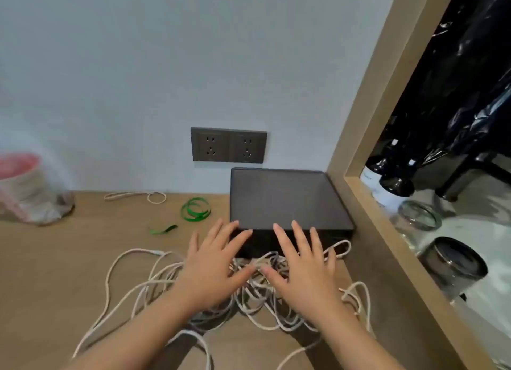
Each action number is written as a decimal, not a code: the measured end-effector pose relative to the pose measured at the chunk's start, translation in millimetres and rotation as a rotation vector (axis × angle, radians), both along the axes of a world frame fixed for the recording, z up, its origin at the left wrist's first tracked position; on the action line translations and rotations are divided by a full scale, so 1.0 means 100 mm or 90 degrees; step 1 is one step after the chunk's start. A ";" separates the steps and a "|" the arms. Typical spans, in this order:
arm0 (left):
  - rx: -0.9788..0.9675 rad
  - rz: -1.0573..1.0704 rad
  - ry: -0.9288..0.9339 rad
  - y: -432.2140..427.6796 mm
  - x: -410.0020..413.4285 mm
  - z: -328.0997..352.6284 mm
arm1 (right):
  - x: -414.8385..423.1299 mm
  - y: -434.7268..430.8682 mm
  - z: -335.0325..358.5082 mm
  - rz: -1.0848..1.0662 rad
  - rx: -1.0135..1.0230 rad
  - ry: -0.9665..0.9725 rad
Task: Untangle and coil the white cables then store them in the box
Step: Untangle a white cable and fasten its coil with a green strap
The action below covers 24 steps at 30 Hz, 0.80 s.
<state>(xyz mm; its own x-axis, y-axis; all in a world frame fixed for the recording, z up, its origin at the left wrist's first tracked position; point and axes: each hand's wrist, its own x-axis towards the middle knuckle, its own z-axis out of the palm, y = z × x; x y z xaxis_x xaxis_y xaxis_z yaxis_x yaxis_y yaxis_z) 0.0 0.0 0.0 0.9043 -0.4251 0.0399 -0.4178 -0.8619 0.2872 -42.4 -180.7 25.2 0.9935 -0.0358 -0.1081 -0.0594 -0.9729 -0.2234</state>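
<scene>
Fingers (298, 236) on both hands are spread straight and hold nothing. I see two hands: the left hand (213, 270) and the right hand (304, 267), palms down side by side over the cables (132, 281), thumbs nearly meeting; I cannot tell whether they touch the heap. The white cables lie in one loose tangle on the table (55, 272), just in front of the box (284, 200) and reaching out to the left; I cannot count the strands in it. One more white loop (135, 196) lies apart, against the wall. I count one box, dark and flat, lid on, set in the corner where the wall meets a wooden frame (367, 198); the fingertips reach its near edge. Two green ribbon pieces lie left of it: a coil (195, 209) and a short strip (163, 229). Two sockets (228, 145) sit side by side on the wall above. One bag (27, 189) stands far left. Beyond the frame I make out two dark bottles (392, 187) and two jars (420, 214).
</scene>
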 end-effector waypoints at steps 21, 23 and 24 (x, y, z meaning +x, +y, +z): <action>0.117 -0.049 -0.166 0.27 -0.58 -0.77 | -0.41 0.27 -0.93 -0.017 -0.038 -0.138; 0.100 -0.023 -0.161 0.28 -0.58 -0.79 | -0.37 0.26 -0.93 -0.013 -0.057 -0.140; 0.083 -0.012 -0.183 0.29 -0.60 -0.78 | -0.34 0.25 -0.93 -0.013 -0.067 -0.144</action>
<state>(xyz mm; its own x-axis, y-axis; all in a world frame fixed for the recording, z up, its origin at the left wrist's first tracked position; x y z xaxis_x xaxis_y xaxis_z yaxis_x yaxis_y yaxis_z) -59.7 28.9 -78.0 0.8558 -0.4602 0.2363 -0.4823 -0.8749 0.0426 -76.3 -155.4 -67.8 0.9909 -0.0560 0.1225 -0.0399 -0.9907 -0.1304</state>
